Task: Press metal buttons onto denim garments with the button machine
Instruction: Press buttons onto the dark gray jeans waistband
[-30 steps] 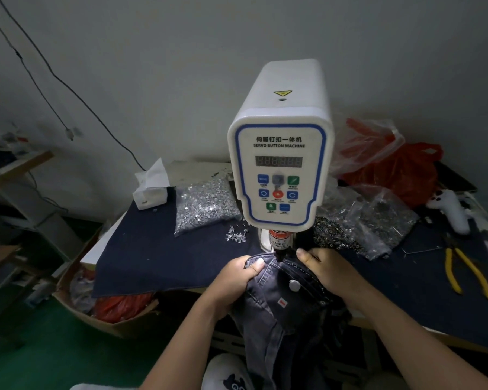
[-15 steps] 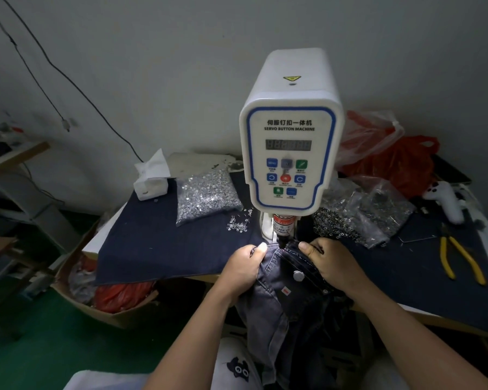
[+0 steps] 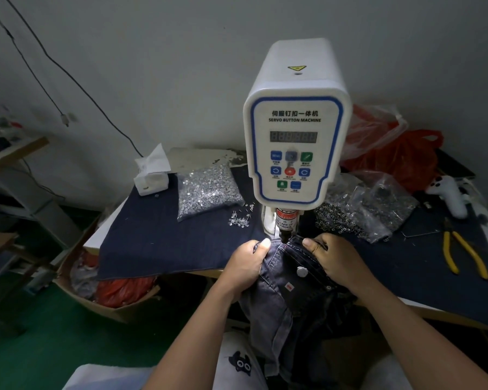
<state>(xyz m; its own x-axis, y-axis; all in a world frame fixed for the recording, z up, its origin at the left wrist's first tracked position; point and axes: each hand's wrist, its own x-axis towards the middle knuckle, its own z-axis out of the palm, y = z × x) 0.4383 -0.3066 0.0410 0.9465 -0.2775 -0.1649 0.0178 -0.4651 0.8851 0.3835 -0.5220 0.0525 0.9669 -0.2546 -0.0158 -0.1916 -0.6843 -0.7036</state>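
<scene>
Denim garment (image 3: 282,288): lay at the worktop (image 3: 158,243) front edge, its top edge under the button machine (image 3: 295,147) press head. Left hand (image 3: 247,264) and right hand (image 3: 337,260): fingers curled, gripping the fabric either side. One metal button (image 3: 301,271) showed between them.

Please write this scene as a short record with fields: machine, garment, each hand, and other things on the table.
machine: white servo button machine, press head just above the garment edge
garment: dark denim garment, one metal button already on it
left hand: left hand grips the denim left of the press head
right hand: right hand grips the denim on the right
table: bag of silver buttons, yellow pliers, tissue box
</scene>
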